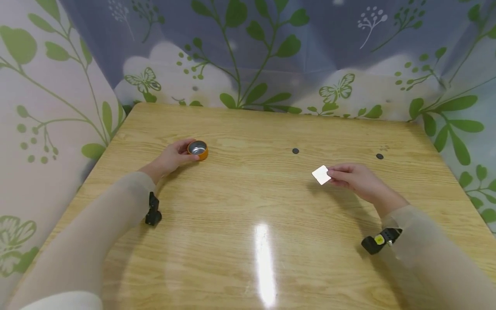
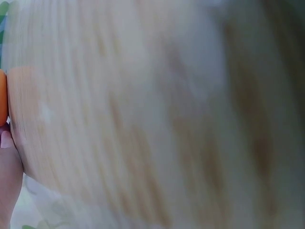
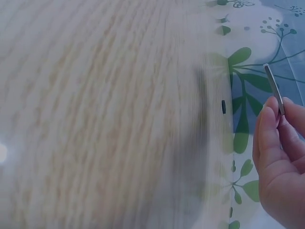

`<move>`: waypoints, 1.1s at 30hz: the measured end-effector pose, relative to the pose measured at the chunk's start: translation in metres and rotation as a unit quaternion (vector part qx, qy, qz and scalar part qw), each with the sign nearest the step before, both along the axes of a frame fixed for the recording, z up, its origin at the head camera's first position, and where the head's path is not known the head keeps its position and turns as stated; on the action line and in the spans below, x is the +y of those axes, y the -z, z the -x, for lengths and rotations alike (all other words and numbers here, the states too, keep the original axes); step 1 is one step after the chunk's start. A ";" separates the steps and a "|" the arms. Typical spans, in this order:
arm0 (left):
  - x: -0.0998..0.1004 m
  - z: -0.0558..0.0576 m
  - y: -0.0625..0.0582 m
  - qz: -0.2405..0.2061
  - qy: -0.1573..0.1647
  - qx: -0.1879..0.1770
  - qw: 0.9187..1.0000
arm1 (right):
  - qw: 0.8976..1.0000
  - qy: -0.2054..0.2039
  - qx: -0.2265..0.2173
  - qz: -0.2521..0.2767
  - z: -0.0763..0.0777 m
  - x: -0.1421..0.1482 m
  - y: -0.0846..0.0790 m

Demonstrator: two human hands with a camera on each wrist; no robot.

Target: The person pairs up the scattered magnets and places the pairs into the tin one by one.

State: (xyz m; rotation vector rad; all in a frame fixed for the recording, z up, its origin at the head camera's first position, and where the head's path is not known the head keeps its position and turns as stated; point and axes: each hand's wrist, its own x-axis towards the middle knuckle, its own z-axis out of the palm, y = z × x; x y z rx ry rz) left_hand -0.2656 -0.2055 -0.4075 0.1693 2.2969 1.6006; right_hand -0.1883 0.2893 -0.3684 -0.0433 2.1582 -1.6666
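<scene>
White square tile [image 1: 320, 175] pinched in our right hand [image 1: 356, 178], we curl our left hand [image 1: 172, 158] round an orange cup [image 1: 198, 150], two dark discs [image 1: 296, 151] lying on the wooden table [image 1: 232, 193].

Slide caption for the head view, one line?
Left hand holds orange container, right hand pinches white square; two dark discs on table.

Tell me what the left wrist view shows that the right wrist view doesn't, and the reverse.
Only the left wrist view shows part of the left hand and the orange container it holds, both cut off by the frame's edge.

Only the right wrist view shows the right hand pinching the white square, seen edge-on, and a dark disc.

Both show the wood-grain table and the leaf-patterned cloth.
</scene>
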 end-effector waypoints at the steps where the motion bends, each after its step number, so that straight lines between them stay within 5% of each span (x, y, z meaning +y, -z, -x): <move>1: 0.001 -0.002 -0.003 -0.002 0.001 -0.002 1.000 | 1.000 -0.001 -0.001 0.000 0.000 -0.001 0.000; 8: 0.005 -0.010 -0.018 -0.015 0.004 -0.016 1.000 | 1.000 -0.013 0.002 -0.019 0.003 -0.010 -0.002; 20: -0.002 0.005 0.007 -0.008 -0.001 -0.001 1.000 | 1.000 -0.013 0.000 -0.021 0.009 -0.017 0.000; 33: -0.004 0.003 0.005 -0.025 0.001 0.001 1.000 | 0.999 -0.030 0.002 -0.029 0.019 -0.043 -0.003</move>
